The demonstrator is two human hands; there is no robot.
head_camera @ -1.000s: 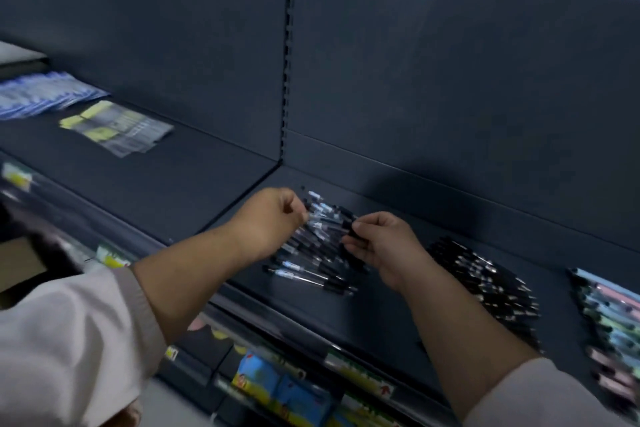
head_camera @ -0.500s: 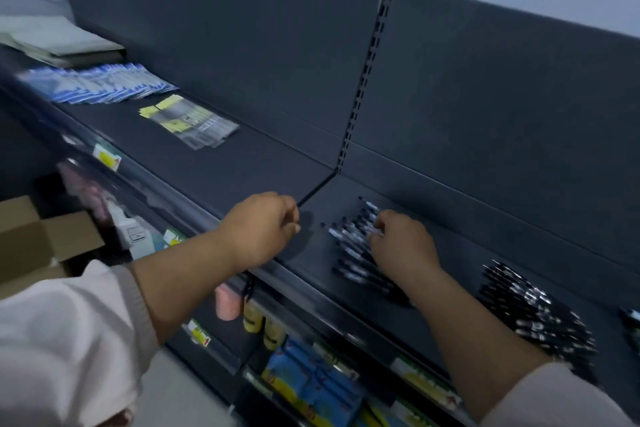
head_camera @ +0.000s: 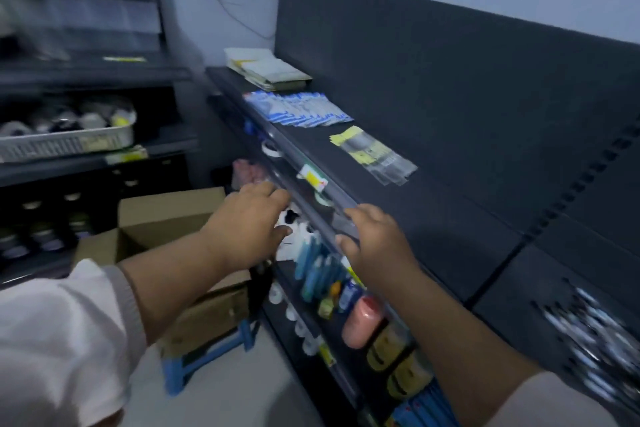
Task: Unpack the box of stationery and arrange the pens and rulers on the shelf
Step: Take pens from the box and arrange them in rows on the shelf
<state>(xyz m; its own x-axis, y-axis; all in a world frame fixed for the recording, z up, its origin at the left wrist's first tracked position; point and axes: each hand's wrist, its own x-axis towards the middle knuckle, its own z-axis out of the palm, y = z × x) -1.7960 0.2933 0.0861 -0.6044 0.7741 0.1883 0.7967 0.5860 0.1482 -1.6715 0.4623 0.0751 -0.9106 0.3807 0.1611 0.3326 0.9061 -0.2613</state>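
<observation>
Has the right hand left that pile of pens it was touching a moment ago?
Yes. The right hand has gone left along the shelf, past the seam between panels, to the front edge; the pens lie right of that seam.

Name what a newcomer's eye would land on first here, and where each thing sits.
The left hand and right hand reach mid-frame at the front edge of the shelf. Blue packets lie in a row on the shelf beyond, and a cardboard box sits low left.
</observation>
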